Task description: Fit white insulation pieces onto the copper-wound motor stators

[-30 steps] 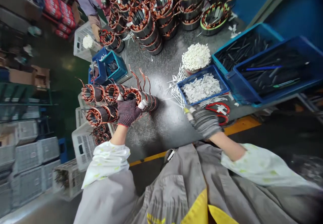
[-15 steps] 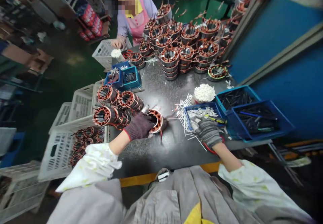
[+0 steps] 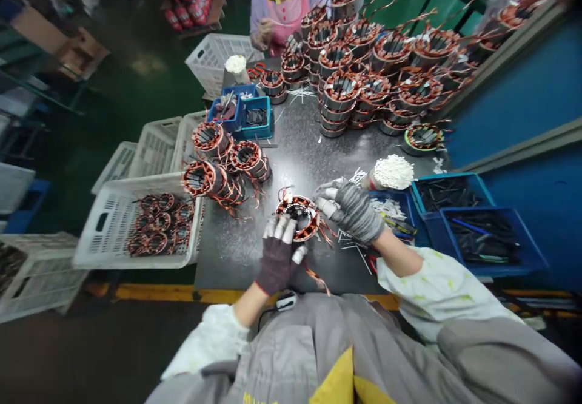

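Fingertips of the left hand (image 3: 278,255) rest over the near-left rim of the copper ring (image 3: 309,229) on the table (image 3: 222,255), though whether they grip it I cannot tell. From the head view, the right hand (image 3: 355,211) is half-curled just beside the ring's right side, any hold unclear. Loose wires (image 3: 326,234) sticking out of the ring might snag a glove or drag nearby white sticks (image 3: 349,238) if it were turned; uneven pressure on one rim could make it slip or tip.
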Demonstrator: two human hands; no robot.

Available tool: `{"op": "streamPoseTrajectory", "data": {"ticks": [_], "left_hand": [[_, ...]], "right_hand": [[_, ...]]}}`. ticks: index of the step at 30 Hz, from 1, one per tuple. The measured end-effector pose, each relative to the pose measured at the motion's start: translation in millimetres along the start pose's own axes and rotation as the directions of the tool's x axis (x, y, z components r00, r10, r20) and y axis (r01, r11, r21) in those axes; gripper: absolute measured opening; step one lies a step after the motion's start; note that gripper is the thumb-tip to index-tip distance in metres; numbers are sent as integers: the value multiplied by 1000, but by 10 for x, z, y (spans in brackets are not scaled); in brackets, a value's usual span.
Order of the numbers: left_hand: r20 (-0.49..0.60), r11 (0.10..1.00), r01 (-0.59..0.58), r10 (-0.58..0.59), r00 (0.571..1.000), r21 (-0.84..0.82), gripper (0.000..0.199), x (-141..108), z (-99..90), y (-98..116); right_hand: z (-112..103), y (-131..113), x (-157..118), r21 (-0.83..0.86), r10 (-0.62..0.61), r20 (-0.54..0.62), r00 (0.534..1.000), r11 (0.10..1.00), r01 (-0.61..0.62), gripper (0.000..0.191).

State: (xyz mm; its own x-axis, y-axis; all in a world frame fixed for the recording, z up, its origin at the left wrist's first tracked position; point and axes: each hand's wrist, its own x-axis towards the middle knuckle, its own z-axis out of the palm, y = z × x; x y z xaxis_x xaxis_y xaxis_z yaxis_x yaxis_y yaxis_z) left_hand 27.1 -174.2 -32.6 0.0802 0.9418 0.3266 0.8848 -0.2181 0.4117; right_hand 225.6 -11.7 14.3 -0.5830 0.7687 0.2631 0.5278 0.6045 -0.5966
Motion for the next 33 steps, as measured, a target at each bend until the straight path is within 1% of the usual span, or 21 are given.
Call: {"op": "streamPoseTrajectory", "data": {"ticks": [1, 2, 3, 5, 6, 7, 9, 10, 11, 12, 13, 15, 17, 18, 20, 22, 24, 26, 29, 31, 33], "left_hand": [[-53, 1000, 22, -23, 998, -4, 72, -70, 99, 52], [-78, 998, 55, -57, 995, -21, 70, -106, 141, 89], [-82, 994, 93, -97, 992, -51, 66, -110, 125, 112], [-79, 981, 160, -169, 982, -108, 56, -34, -40, 134], [-86, 975, 189, -199, 976, -115, 52, 31, -152, 140], [-92, 977, 192, -200, 975, -88, 49, 107, -258, 147], [31, 990, 142, -142, 989, 2, 43, 263, -386, 171], [109, 992, 116, -120, 987, 42, 41, 332, -400, 187], [181, 993, 99, -110, 977, 71, 38, 387, -384, 202], [230, 991, 95, -114, 967, 90, 34, 427, -349, 213], [256, 990, 101, -124, 959, 100, 31, 449, -308, 219], [268, 989, 113, -135, 954, 97, 27, 447, -239, 210], [261, 992, 107, -123, 958, 73, 28, 411, -212, 177], [257, 993, 99, -110, 960, 58, 29, 390, -210, 155], [246, 997, 77, -82, 966, 31, 30, 354, -213, 106], [235, 998, 55, -57, 970, 12, 32, 334, -216, 41], [235, 1000, 18, -12, 972, -24, 34, 325, -225, -50], [265, 995, -66, 83, 961, -75, 38, 324, -245, -171], [312, 969, -228, 247, 917, -98, 45, 323, -266, -352], [306, 960, -275, 278, 910, -54, 44, 314, -239, -417], [277, 964, -265, 256, 926, -7, 41, 289, -167, -408]], "right_hand": [[22, -35, 16, -43, 4, 31, 1000, 999, -2, 32], [40, -45, 4, -92, 15, 48, 999, 996, -11, 32], [52, -31, -26, -139, 18, 55, 998, 990, -10, 31], [47, 41, -93, -206, -46, 112, 993, 976, 68, 29], [31, 80, -108, -225, -99, 170, 980, 965, 137, 30], [10, 110, -99, -237, -153, 243, 958, 948, 211, 30], [-31, 114, -6, -238, -238, 400, 885, 905, 352, 31], [-46, 86, 71, -233, -270, 466, 843, 881, 411, 31], [-55, 40, 161, -222, -300, 523, 798, 856, 468, 30], [-59, -16, 255, -210, -326, 575, 751, 828, 520, 28], [-58, -75, 347, -199, -342, 622, 704, 801, 565, 27], [-46, -179, 504, -194, -322, 709, 628, 767, 612, 24], [-31, -230, 604, -191, -282, 774, 567, 749, 634, 25], [-26, -233, 627, -181, -285, 792, 540, 735, 653, 27], [-27, -212, 624, -155, -341, 801, 491, 675, 721, 28], [-41, -178, 576, -151, -399, 798, 452, 594, 790, 26], [-54, -154, 517, -163, -412, 803, 431, 543, 824, 23], [-54, -132, 475, -162, -421, 803, 422, 526, 835, 24], [-29, -58, 458, -169, -453, 776, 439, 522, 836, 22], [-23, 25, 456, -171, -480, 748, 459, 528, 832, 20], [-41, 112, 426, -163, -506, 721, 473, 539, 826, 23]]}}
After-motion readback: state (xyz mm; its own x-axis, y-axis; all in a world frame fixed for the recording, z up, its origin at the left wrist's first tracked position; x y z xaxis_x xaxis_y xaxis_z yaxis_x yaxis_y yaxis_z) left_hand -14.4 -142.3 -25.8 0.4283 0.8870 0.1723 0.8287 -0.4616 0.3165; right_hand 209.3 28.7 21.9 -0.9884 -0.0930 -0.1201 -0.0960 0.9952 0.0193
